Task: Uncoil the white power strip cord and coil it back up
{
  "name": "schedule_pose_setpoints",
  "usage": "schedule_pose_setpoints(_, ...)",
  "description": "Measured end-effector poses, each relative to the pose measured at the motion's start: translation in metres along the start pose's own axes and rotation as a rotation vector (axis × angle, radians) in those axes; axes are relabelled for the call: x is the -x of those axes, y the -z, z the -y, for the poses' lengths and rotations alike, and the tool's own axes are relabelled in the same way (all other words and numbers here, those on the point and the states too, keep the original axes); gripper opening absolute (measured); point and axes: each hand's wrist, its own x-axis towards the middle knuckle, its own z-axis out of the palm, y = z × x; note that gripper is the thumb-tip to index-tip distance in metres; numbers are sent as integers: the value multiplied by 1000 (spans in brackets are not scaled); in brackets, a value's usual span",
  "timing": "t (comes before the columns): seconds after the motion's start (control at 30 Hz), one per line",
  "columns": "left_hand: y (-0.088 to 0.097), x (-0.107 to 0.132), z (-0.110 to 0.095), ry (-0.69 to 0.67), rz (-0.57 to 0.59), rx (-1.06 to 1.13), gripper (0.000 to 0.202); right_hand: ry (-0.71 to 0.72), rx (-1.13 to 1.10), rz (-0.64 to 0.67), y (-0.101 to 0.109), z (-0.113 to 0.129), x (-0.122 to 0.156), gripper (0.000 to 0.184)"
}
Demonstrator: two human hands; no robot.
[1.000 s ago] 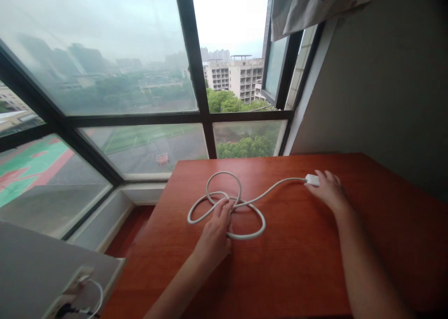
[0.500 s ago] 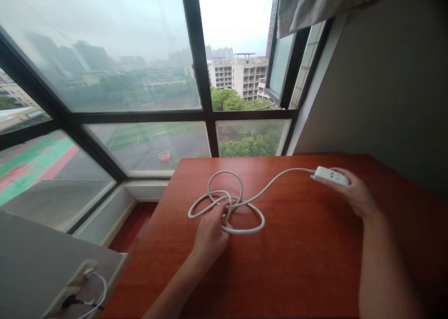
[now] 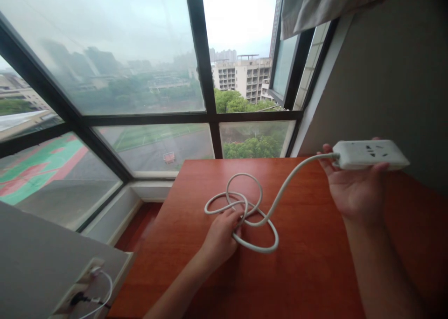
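Raised above the right side of the desk is a white power strip (image 3: pixel 357 154), its socket face turned toward me. My right hand (image 3: pixel 357 188) grips it from below, with the thumb on its near edge and fingers behind. From the strip's left end a thick white cable (image 3: pixel 285 188) curves down to loose, crossing loops over the desk. My left hand (image 3: pixel 224 232) is closed around part of those loops, near where they cross. The fingertips of that hand are partly hidden by the cable and the hand itself. The cable's plug cannot be made out.
The reddish-brown wooden desk (image 3: pixel 308 272) stretches below both hands. Beyond its back edge stand dark-framed windows (image 3: pixel 210 118), one pane swung outward. A wall outlet (image 3: pixel 75 300) at lower left has a black plug and a white cord. A curtain (image 3: pixel 322 6) hangs at upper right.
My right hand has lifted the power strip up, closer and to the right, turning its socket face into view. My left hand and the loops have shifted slightly right.
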Motion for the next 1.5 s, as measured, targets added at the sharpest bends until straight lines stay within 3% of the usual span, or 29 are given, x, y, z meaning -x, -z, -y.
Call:
schedule_pose_setpoints(0.1,2,-3,-3,-35,31,3,46,113,30,107,-23,19,-5,57)
schedule_pose_setpoints(0.2,4,-3,-3,-43,41,-15,45,196,119,207,-38,34,-11,81)
schedule_pose_setpoints(0.3,3,-3,-2,-15,45,-69,52,259,403,285,-46,40,-20,92)
schedule_pose_setpoints(0.47,0,-3,0,0,48,-112,45,429,852,354,-52,30,-36,71)
schedule_pose_setpoints(0.6,-1,-3,0,5,74,-129,44,477,1042,560,-70,16,-32,54)
schedule_pose_setpoints(0.77,-2,-4,2,1,88,-171,48,406,1294,848,-105,3,-8,46)
schedule_pose_setpoints(0.93,-3,-4,3,-2,110,-200,50,511,1276,1164,-141,-15,13,30)
schedule_pose_setpoints(1.2,-8,-3,5,-33,180,-359,56,665,1137,1388,-190,-35,44,18)
schedule_pose_setpoints(1.33,-11,-1,3,-58,220,-457,48,681,1071,1522,-200,-32,49,22)
schedule_pose_setpoints(1.43,-12,-1,3,-76,208,-451,48,606,1032,1614,-202,-27,45,38)
schedule_pose_setpoints(1.5,-12,-1,3,-83,200,-455,47,543,1039,1625,-202,-26,43,40)
